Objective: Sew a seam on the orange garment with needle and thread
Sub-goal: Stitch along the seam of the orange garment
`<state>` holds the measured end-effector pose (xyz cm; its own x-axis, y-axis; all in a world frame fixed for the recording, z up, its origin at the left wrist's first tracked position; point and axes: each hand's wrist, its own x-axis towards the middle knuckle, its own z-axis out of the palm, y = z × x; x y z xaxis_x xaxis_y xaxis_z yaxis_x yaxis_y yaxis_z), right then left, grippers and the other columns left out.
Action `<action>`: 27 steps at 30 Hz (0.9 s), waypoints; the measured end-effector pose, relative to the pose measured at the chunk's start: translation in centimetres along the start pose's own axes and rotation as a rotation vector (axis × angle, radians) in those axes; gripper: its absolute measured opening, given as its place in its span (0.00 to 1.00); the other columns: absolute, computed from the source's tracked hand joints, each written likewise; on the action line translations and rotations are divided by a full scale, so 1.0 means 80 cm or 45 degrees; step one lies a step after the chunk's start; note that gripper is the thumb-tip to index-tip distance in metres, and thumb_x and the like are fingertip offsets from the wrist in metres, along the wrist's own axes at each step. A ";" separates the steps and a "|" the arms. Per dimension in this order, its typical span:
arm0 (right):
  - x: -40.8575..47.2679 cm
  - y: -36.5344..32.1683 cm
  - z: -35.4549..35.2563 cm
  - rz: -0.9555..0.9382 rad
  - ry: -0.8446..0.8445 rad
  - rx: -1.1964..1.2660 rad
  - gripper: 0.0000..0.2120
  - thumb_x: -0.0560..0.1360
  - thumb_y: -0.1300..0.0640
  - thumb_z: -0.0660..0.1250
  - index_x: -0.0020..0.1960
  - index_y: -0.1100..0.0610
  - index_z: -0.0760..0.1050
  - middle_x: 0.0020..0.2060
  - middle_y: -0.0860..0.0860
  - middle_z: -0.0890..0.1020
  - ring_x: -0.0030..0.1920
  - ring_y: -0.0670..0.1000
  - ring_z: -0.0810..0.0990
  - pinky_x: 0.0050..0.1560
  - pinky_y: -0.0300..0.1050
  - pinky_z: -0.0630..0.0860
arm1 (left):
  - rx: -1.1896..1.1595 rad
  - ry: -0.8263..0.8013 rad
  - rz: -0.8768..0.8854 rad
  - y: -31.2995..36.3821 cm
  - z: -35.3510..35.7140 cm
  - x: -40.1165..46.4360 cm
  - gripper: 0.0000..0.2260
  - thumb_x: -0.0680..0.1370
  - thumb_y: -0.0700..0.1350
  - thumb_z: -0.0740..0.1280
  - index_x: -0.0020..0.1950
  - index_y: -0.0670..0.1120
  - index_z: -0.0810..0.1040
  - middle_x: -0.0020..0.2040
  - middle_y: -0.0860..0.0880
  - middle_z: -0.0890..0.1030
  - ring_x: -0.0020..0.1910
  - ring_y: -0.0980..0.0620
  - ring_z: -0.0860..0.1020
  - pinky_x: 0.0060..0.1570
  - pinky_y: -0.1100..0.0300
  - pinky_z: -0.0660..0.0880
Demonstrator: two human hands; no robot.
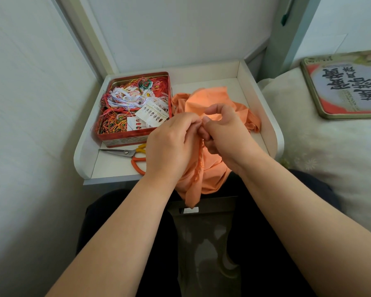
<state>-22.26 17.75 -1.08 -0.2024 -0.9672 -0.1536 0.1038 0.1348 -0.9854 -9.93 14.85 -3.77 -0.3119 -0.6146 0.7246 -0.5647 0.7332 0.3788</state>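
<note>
both hands (198, 133) pinch the orange garment (204, 174), fingers curled.

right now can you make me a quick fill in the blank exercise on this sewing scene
1. Both hands, left hand and right hand, hold the ____ garment.
2. The scissors lie just in front of the open red ____, on the white tray.
3. The tin is full of tangled ____.
4. The tin lid lies on the person's ____ side.

Missing words: orange; tin; thread; right
</note>
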 end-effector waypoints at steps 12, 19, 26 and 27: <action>0.001 0.000 -0.001 0.073 -0.135 0.037 0.06 0.81 0.64 0.58 0.56 0.59 0.71 0.33 0.52 0.76 0.26 0.45 0.65 0.23 0.34 0.61 | -0.415 0.018 -0.629 -0.010 0.008 0.003 0.04 0.77 0.42 0.69 0.50 0.50 0.80 0.43 0.56 0.82 0.44 0.58 0.81 0.48 0.59 0.78; -0.002 -0.003 -0.008 0.002 -0.145 -0.279 0.09 0.79 0.53 0.66 0.51 0.60 0.75 0.26 0.49 0.80 0.23 0.43 0.73 0.23 0.35 0.66 | -0.480 0.023 -0.754 -0.010 0.005 0.008 0.05 0.77 0.43 0.69 0.46 0.53 0.77 0.41 0.55 0.82 0.42 0.59 0.81 0.44 0.68 0.75; -0.004 -0.008 -0.011 0.092 -0.305 -0.301 0.12 0.81 0.54 0.61 0.49 0.62 0.76 0.35 0.51 0.86 0.30 0.46 0.82 0.27 0.35 0.73 | -0.253 0.082 -0.505 -0.012 -0.001 0.004 0.02 0.78 0.43 0.69 0.49 0.46 0.78 0.40 0.56 0.80 0.40 0.59 0.79 0.41 0.64 0.76; -0.003 -0.008 -0.012 0.100 -0.319 -0.319 0.12 0.81 0.54 0.61 0.49 0.62 0.77 0.35 0.51 0.85 0.31 0.45 0.81 0.28 0.35 0.73 | -0.226 0.086 -0.491 -0.013 -0.001 0.004 0.03 0.78 0.44 0.69 0.49 0.46 0.78 0.40 0.56 0.80 0.40 0.60 0.79 0.40 0.63 0.76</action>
<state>-23.20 18.12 -0.49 0.0453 -0.9703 -0.2376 -0.1386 0.2294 -0.9634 -9.38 13.90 -3.90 -0.0495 -0.8374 0.5444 -0.4882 0.4958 0.7182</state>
